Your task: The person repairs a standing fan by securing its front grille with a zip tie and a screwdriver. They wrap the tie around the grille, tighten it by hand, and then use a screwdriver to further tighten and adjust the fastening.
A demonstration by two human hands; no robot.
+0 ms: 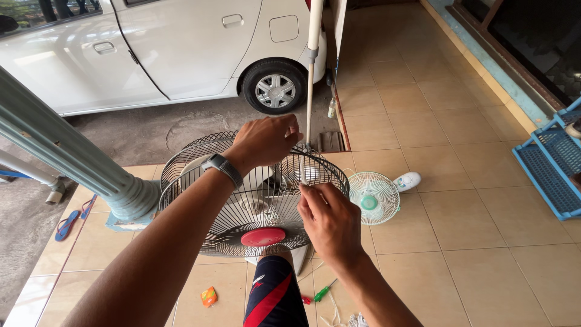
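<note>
My left hand [264,140] clamped the fan grille's [242,206] far rim, steadying it; my right hand [330,221] pinched its near-right edge.

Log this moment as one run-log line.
left hand: grips top rim of fan guard | right hand: pinches guard's right edge | screwdriver: on floor | small fan: lying beside

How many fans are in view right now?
2. The big fan with the dark wire guard sits between the left hand and right hand; a small white fan lies on the tiles to its right. Others may be out of frame.
</note>
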